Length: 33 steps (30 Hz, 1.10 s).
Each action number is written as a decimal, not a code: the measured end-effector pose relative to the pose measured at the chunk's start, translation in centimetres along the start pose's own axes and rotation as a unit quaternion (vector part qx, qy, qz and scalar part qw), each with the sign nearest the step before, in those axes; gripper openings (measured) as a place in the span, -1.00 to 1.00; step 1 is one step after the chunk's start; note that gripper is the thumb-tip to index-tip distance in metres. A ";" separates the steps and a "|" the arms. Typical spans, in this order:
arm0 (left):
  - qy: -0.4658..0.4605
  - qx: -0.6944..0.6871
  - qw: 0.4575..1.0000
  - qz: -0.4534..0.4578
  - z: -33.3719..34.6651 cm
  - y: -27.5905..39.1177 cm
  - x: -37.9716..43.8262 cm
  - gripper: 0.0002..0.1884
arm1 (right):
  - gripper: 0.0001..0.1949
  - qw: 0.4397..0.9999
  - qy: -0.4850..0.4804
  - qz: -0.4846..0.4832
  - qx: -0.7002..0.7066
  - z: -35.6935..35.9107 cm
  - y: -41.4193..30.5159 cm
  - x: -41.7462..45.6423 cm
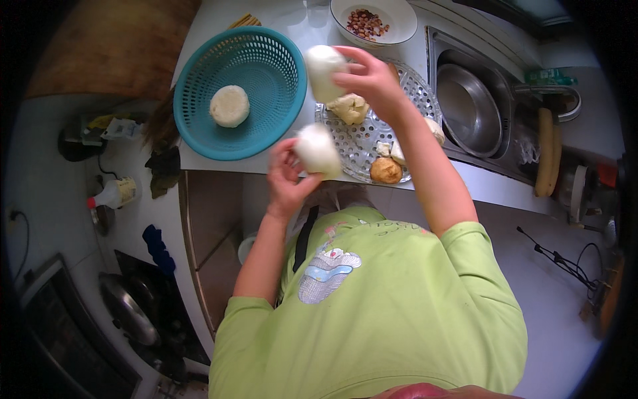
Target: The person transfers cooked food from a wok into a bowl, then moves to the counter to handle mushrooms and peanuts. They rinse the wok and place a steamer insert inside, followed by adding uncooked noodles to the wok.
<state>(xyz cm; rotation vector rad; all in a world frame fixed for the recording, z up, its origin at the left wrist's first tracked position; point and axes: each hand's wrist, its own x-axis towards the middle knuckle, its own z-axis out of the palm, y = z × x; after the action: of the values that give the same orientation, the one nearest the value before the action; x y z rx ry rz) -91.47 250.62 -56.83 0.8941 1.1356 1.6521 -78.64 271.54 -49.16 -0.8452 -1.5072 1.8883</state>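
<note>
My left hand (291, 172) grips a white steamed bun (319, 151) above the counter's front edge. Farther forward, my right hand (371, 80) has its fingers around a second white bun (325, 72); both buns are blurred. Under and beside my hands lies a round perforated metal steamer rack (356, 144). On it rest a lumpy yellowish piece of dough or bread (350, 108), a browned round bun (386, 170) and pale broken pieces (397, 152). To the left is a teal plastic colander basket (294, 119) holding one flat-topped pale bun (230, 106).
A white enamel bowl (339, 22) with peanuts or beans in liquid stands at the back. On the right, a steel basin (471, 109) sits in the sink (432, 55), below the faucet (573, 102). A pan lid (129, 309) and a bottle (114, 193) are at left.
</note>
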 end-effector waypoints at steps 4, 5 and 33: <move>0.113 0.092 0.984 0.103 -2.6 4.7 2.4 -0.24 | -0.28 0.965 0.036 -0.060 -0.251 5.8 1.3 4.7; 0.138 0.177 0.969 0.104 -3.5 5.3 3.4 -0.25 | -0.31 0.941 0.030 -0.053 -0.332 7.0 1.6 5.0; -0.040 0.659 0.736 0.148 7.8 -7.1 10.5 -0.36 | -0.62 0.828 0.280 -0.156 -0.459 -11.5 8.4 -0.5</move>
<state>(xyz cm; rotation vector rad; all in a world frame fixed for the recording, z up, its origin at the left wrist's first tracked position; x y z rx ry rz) -85.78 263.88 -60.36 2.0606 2.2044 0.7551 -69.85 276.53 -59.19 -1.2974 -1.9616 0.4973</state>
